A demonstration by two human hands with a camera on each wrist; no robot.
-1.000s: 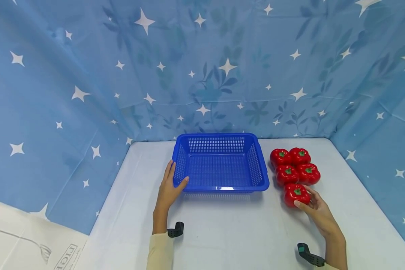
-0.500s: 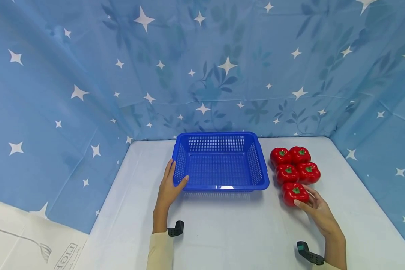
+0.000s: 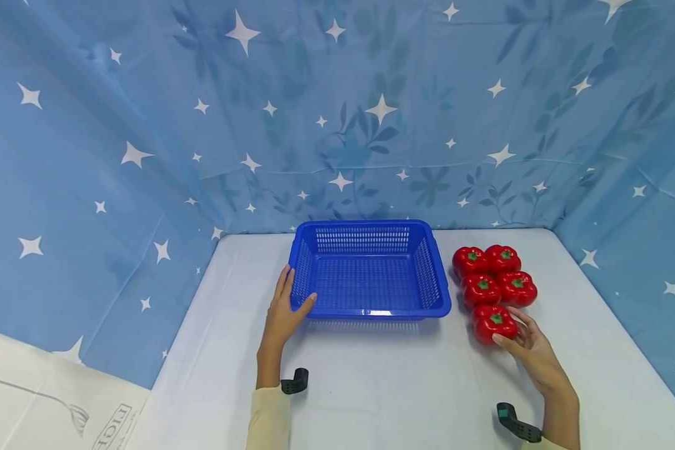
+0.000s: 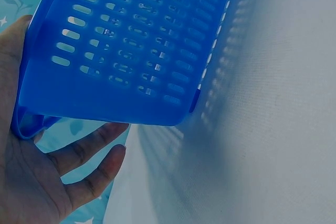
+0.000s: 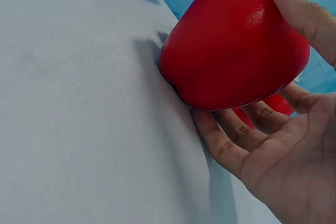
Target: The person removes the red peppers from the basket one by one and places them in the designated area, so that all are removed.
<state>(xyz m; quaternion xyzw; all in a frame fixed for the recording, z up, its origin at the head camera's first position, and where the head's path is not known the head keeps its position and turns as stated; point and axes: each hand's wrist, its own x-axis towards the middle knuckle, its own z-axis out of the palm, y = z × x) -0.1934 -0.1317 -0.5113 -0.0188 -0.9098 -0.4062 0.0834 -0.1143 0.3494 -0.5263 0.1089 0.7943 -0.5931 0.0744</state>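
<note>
A blue plastic basket with slotted walls stands on the white table. My left hand rests at its front left corner, the thumb over the front rim and the fingers stretched along the left side. In the left wrist view two fingers extend apart from the basket wall. My right hand holds the front red bell pepper, its thumb on the near side and the fingers around the far side. From the right wrist, this bell pepper looks tilted, its lower end at or near the tabletop.
Several more red bell peppers sit together right of the basket, just behind the held one. A blue curtain with white stars rises along the table's back and sides. The white tabletop stretches in front of the basket.
The front bell pepper shifts very slightly in the right hand's hold. Both hands and the basket otherwise stay in place; the head view moves a little.
</note>
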